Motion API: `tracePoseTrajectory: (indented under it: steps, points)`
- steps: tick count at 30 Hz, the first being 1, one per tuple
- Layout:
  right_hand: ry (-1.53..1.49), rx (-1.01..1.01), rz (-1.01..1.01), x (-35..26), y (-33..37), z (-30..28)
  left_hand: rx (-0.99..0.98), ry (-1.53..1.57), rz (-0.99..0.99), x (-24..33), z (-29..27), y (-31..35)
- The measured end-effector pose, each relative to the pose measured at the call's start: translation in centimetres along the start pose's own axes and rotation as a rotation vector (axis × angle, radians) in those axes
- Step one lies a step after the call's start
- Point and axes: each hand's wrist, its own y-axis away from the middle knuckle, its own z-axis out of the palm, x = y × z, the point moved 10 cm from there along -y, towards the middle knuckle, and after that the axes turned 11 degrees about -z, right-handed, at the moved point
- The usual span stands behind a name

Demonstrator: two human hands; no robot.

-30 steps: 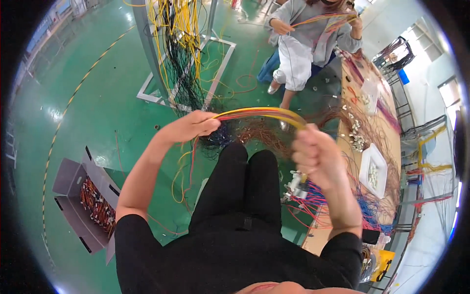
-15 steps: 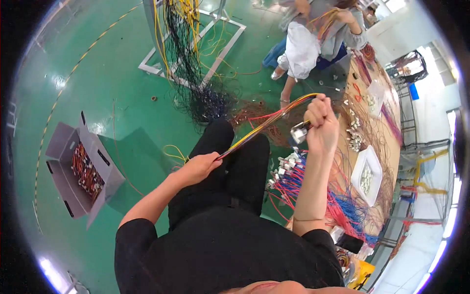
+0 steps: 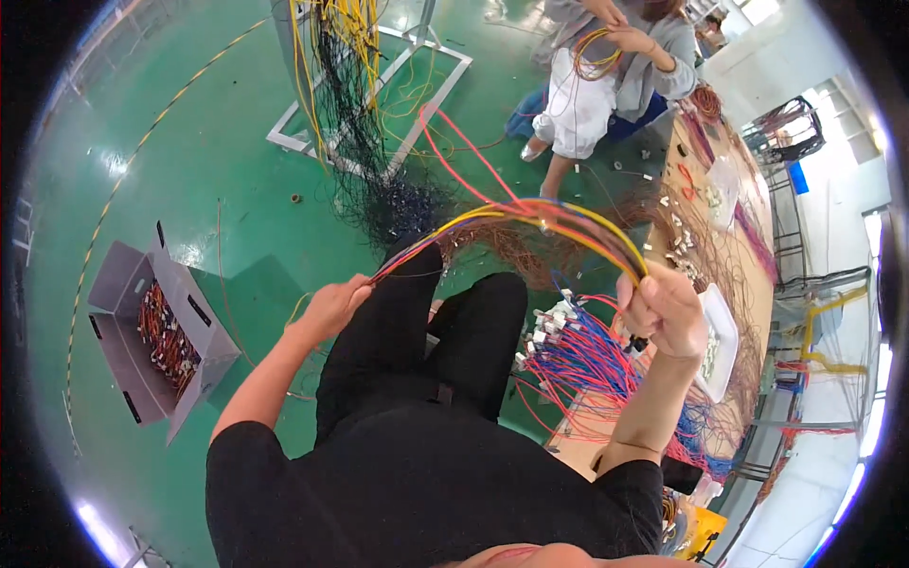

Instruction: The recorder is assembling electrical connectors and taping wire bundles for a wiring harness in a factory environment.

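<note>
My left hand (image 3: pixel 333 308) is closed around one end of a wire bundle (image 3: pixel 530 216) of red, yellow, blue and orange strands, which arcs up over my knees to my right hand (image 3: pixel 666 308), fisted tight on the other end. A few loose red strands fly off the top of the arc. To my left the green floor (image 3: pixel 208 151) lies open, marked by a yellow-and-black striped line (curving with the lens). A grey cardboard box (image 3: pixel 142 331) with its flaps open sits there, holding red and orange wires. On my right the workbench (image 3: pixel 739 256) edge runs close, crowded with wires and a white tray (image 3: pixel 721 341). Ahead, another person (image 3: pixel 606 76) handles a wire loop beside a metal frame (image 3: pixel 379 104) hung with yellow and black wires.
</note>
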Motion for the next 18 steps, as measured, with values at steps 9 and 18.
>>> tracePoseTrajectory:
  steps: [9,18]
  points:
    - [0.580,-0.351,0.308,1.0,-2.2,2.5,0.015,0.613,0.760,16.2,-12.6,-3.6]
    - [0.289,0.119,0.250,-1.2,1.1,-6.5,-1.329,0.585,0.372,16.6,6.3,-2.0]
